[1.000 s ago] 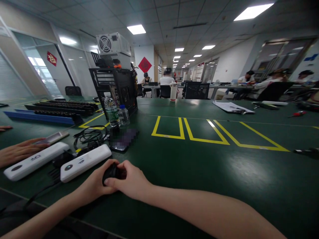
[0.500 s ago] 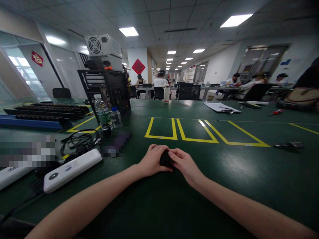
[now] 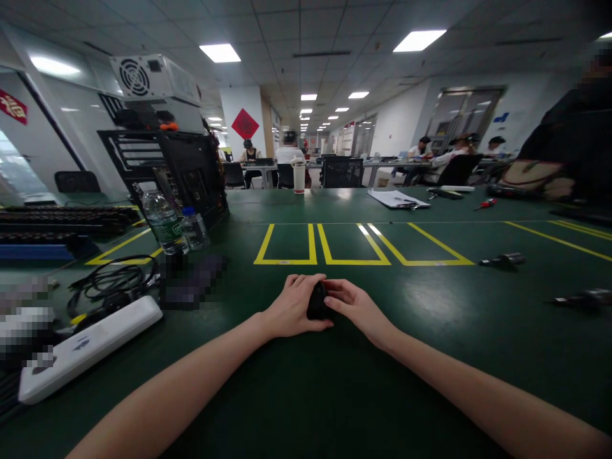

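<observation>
Just above the green tabletop, or resting on it, is a small black rounded object (image 3: 316,302); its exact kind is hard to make out. My left hand (image 3: 292,307) is wrapped round its left side, fingers over the top and thumb along the near edge. From the right, my right hand (image 3: 356,308) grips the same object between thumb and fingers. Both hands hide much of it. Beyond them lie yellow tape outlines (image 3: 287,262) on the green table (image 3: 306,395).
To the left are a white power strip (image 3: 95,347), black cables (image 3: 112,284), a water bottle (image 3: 165,223) and an open computer case (image 3: 191,175). A clipboard (image 3: 394,199) lies at the back. Dark tools (image 3: 504,260) are on the right. A person (image 3: 549,140) stands at far right.
My view has turned to the right, so the surroundings shift left. My right-hand fingers have moved slightly over the black object, and my left hand keeps its hold.
</observation>
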A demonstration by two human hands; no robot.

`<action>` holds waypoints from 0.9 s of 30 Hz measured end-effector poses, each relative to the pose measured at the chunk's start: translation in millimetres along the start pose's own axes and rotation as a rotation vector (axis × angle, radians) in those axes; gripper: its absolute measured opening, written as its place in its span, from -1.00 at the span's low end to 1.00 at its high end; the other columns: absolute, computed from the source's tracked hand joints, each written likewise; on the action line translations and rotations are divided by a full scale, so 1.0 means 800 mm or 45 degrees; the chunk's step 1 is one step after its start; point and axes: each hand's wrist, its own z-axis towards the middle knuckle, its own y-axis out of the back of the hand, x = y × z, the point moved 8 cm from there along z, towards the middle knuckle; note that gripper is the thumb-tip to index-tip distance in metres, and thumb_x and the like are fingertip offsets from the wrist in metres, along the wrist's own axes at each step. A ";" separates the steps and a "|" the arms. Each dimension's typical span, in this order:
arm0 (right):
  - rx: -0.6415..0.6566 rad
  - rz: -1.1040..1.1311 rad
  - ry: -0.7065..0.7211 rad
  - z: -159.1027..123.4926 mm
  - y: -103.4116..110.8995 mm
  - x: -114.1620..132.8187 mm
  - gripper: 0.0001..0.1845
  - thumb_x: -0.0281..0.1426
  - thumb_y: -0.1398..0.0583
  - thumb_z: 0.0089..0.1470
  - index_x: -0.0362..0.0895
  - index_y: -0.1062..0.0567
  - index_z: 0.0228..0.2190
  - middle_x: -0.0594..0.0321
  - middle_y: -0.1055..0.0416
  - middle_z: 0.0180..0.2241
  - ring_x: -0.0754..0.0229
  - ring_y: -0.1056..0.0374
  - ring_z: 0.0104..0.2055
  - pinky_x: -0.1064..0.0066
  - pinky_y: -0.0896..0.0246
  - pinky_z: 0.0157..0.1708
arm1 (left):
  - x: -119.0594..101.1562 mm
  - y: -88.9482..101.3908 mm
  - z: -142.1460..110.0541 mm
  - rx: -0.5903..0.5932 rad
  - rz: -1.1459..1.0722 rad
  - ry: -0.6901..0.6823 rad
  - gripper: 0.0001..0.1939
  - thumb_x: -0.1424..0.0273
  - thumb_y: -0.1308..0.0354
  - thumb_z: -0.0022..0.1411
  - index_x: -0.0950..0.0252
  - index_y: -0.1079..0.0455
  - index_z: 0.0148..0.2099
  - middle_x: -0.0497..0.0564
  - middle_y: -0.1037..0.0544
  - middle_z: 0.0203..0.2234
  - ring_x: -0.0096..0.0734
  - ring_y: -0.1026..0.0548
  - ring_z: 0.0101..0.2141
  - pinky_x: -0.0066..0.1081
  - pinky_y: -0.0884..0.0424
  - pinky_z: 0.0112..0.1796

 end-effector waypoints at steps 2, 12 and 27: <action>0.009 -0.080 0.026 -0.001 0.000 0.002 -0.66 -0.44 -0.18 -0.07 -0.15 -0.32 -0.17 0.18 -0.32 -0.14 0.18 -0.24 -0.04 0.20 -0.12 0.01 | 0.002 -0.001 0.000 0.012 0.000 0.023 -0.28 0.13 -0.18 -0.05 0.26 0.04 0.08 0.10 -0.30 -0.11 -0.19 -0.29 -0.12 -0.18 -0.07 -0.06; 0.082 -0.311 0.292 -0.011 -0.006 0.017 -0.74 -0.43 -0.17 -0.06 -0.08 -0.33 -0.25 0.27 -0.24 -0.16 0.19 -0.22 -0.06 0.24 -0.16 -0.03 | 0.001 -0.002 0.000 0.041 0.018 -0.013 -0.34 0.16 -0.19 -0.04 0.27 -0.02 0.04 0.07 -0.30 -0.14 -0.21 -0.28 -0.15 -0.22 -0.10 -0.10; 0.221 -0.314 0.193 -0.011 -0.011 0.013 -0.67 -0.44 -0.18 -0.08 -0.07 -0.24 -0.22 0.28 -0.26 -0.20 0.18 -0.29 -0.14 0.22 -0.25 -0.13 | 0.000 -0.003 -0.001 0.047 0.028 -0.021 -0.35 0.18 -0.19 -0.04 0.25 -0.01 0.04 0.08 -0.29 -0.13 -0.19 -0.28 -0.15 -0.22 -0.09 -0.10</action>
